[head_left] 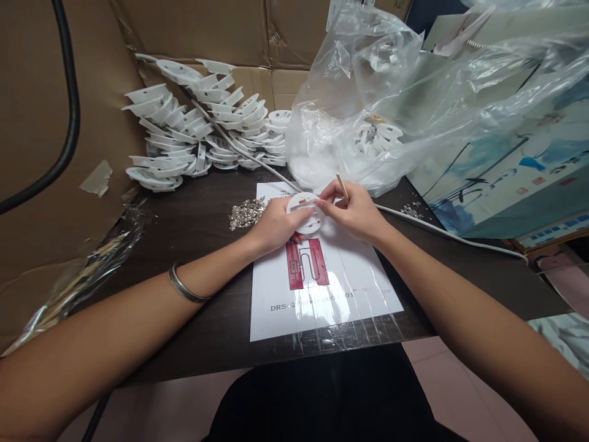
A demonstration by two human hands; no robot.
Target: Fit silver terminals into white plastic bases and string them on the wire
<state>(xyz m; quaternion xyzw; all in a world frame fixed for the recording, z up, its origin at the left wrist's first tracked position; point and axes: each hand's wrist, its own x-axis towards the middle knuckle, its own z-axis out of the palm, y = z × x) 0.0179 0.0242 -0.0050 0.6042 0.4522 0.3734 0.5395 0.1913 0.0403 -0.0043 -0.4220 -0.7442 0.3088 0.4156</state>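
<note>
My left hand [275,224] is closed on a white round plastic disc [302,222] with slots in it, its thumb lying across the face. At the disc's right edge, the fingertips of my right hand [352,212] are pinched together. A thin wooden stick [341,187] rises out of that hand. Whether a small part is also between those fingertips, I cannot make out. Below the disc lies a printed sheet [276,322] with a red picture, under clear film. A heap of small shiny metal pieces [246,213] sits beside my left hand.
Stacks of white discs [170,113] line the back left of the dark table [184,337]. A clear plastic bag [331,147] holding more discs stands behind my hands. A white cable [453,233] crosses the table near more small metal pieces [411,210]. Cardboard [59,153] walls the left.
</note>
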